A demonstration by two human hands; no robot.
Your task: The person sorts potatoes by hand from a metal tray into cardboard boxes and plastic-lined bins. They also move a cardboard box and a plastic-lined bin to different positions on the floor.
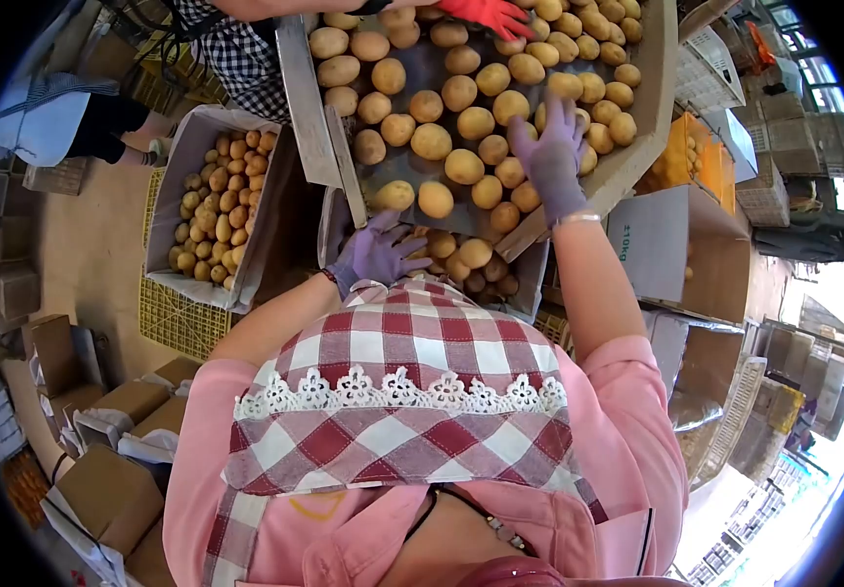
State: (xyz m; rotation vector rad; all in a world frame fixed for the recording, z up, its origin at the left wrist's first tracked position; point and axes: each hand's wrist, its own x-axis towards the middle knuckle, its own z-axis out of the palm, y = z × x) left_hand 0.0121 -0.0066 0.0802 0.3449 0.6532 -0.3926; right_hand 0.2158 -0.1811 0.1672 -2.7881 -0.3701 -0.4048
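Many round yellow potatoes (pixel 431 142) lie spread over a metal sorting table (pixel 402 172) with wooden side boards. My right hand (pixel 551 161), in a purple glove, rests among the potatoes on the right side, its fingers spread. My left hand (pixel 378 253), also in a purple glove, is at the table's lower edge with its fingers apart, just below two potatoes near the edge. Under that edge, between my hands, more potatoes (pixel 475 253) sit in a box close to my apron.
A co-worker's red-gloved hand (pixel 490 14) reaches over the table's far side. A lined crate of potatoes (pixel 160 256) stands left on a yellow plastic pallet (pixel 179 318). Cardboard boxes (pixel 655 240) are at right; another person (pixel 45 122) stands upper left.
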